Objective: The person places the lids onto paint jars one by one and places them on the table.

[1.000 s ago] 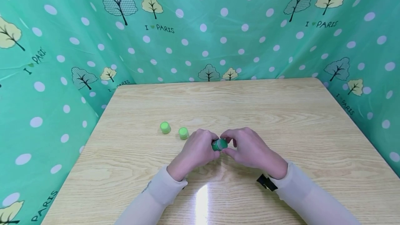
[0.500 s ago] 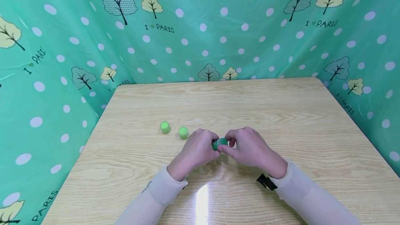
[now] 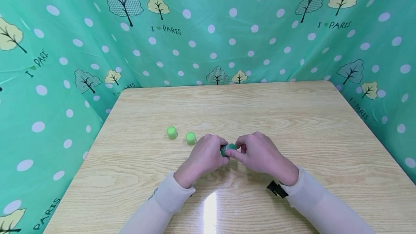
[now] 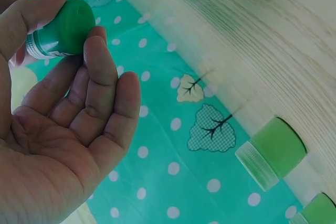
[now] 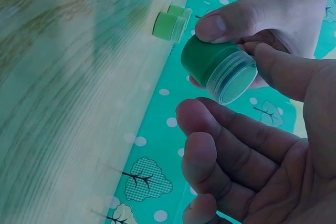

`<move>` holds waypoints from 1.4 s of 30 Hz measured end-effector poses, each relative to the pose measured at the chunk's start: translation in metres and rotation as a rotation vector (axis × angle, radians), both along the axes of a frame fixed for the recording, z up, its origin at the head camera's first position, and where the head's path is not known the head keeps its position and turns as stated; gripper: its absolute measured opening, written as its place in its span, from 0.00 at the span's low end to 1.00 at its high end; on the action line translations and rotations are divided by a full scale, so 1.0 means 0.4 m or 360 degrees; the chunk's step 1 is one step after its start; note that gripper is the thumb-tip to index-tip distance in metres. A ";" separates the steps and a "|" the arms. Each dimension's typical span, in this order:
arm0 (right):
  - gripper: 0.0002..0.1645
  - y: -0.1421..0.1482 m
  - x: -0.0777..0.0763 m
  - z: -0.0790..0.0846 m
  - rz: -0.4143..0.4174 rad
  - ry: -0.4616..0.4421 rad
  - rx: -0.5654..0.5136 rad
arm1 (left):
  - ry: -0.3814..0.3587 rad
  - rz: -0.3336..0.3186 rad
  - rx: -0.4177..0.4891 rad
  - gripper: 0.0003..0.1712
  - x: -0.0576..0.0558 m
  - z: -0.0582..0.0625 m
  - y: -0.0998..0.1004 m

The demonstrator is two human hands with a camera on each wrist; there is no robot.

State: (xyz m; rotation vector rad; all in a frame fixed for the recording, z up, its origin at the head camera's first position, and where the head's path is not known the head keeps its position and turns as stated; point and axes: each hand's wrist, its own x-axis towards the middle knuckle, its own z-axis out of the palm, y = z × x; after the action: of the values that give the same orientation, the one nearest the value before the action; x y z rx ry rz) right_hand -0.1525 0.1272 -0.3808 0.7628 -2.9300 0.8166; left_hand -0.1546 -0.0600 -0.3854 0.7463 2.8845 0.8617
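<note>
A small green paint jar [image 3: 231, 146] is held sideways between my two hands above the table. My left hand [image 3: 208, 154] grips its dark green body; in the left wrist view its thumb lies on one side and its fingertips on the other. The jar's clear ribbed lid [image 5: 233, 80] faces my right hand [image 3: 258, 152]. In the right wrist view the right thumb [image 5: 273, 64] meets the lid's edge, and the curled fingers are just below it. The head view has the right thumb lying across the jar, hiding part of it.
Two light green jars, a nearer one [image 3: 191, 138] and a farther one [image 3: 172, 133], stand on the wooden table [image 3: 260, 107] left of my hands. A polka-dot green curtain [image 3: 221, 17] hangs behind the table and along its sides.
My right thumb has moved up and across the jar's lid, while the right fingers have shifted slightly right at its far side. The left hand and the other jars have stayed put.
</note>
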 end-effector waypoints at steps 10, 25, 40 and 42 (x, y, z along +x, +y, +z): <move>0.27 0.003 -0.001 0.010 0.0005 0.0052 -0.0031 | 0.0007 0.0008 -0.0013 0.13 -0.002 -0.001 -0.004; 0.23 0.002 0.004 0.011 0.0141 0.0098 -0.0091 | 0.0006 0.0012 -0.0004 0.12 0.001 0.000 -0.004; 0.13 0.001 0.003 0.008 0.0110 0.0097 -0.0040 | 0.0021 0.0013 -0.0015 0.12 0.000 -0.001 -0.003; 0.12 0.001 0.004 0.009 0.0089 0.0081 -0.0028 | 0.0026 0.0013 -0.0014 0.12 0.000 -0.001 -0.003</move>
State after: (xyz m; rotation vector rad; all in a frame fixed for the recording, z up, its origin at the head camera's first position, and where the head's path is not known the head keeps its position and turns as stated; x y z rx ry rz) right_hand -0.1509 0.1277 -0.3773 0.8547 -2.8656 0.8127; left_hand -0.1546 -0.0612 -0.3858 0.7443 2.9056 0.8473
